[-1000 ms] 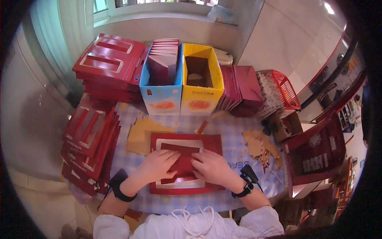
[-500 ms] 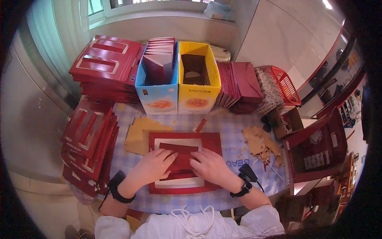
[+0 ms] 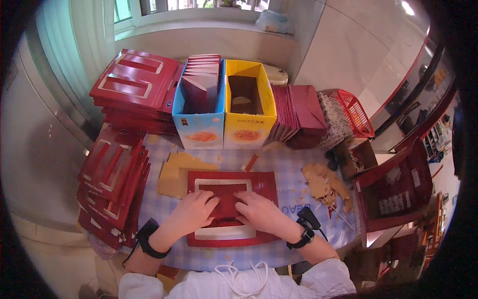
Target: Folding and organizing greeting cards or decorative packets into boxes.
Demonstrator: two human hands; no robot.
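Note:
A flat red cardboard sheet with a white rectangular outline lies in front of me on the table. Inside the outline is a dark red folded paper piece. My left hand rests at that piece's left side, its fingers bent and pressed together on it. On the opposite side, my right hand holds the piece with curled fingers. Both thumbs are partly hidden, so the exact grip does not show fully.
Stacks of red printed cardboard stand left. Behind the sheet are a blue box holding envelopes and a yellow box. Dark red envelopes, a red basket and torn brown cardboard lie right.
The whole view has shifted slightly downward. Both hands stay on the dark red piece, with their fingers a little more curled and the right fingers slightly farther left.

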